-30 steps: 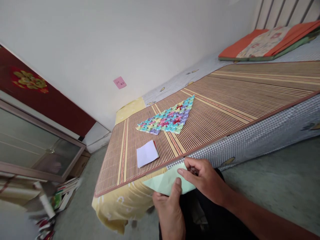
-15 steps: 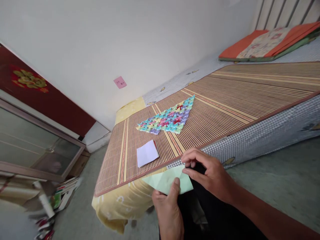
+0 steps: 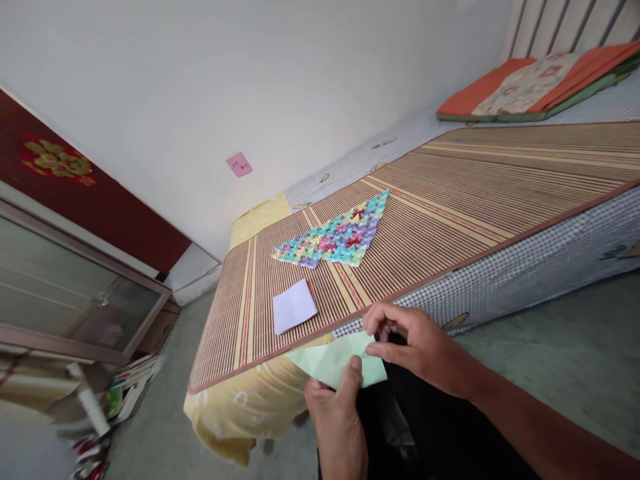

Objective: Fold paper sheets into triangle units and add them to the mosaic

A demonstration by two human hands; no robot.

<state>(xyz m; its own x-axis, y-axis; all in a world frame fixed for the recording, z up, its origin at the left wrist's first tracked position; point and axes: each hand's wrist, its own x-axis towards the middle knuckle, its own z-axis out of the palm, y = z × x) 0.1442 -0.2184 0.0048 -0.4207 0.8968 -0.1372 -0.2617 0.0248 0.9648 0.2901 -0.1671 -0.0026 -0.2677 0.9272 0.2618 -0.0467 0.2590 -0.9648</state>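
A pale green sheet of paper [image 3: 330,360] is held between both hands just below the near edge of the bed. My left hand [image 3: 337,417] grips its lower edge with the thumb pressed on top. At the sheet's right corner, the fingertips of my right hand [image 3: 417,343] pinch the paper. A small stack of white paper [image 3: 294,307] lies on the bamboo mat [image 3: 450,207] just above my hands. Farther back on the mat rests a triangular patchwork of many small coloured folded paper pieces [image 3: 337,237].
The bed has a checkered sheet [image 3: 525,273] and a yellow cover [image 3: 240,407] at its near corner. An orange and green folded quilt [image 3: 535,83] lies at the far right. A pink note [image 3: 239,164] sticks to the white wall. Clutter sits on the floor at lower left [image 3: 100,413].
My right hand's fingers shifted along the green paper's right corner, first lifting, then closing down on it again. My left hand and the paper stayed nearly in place.
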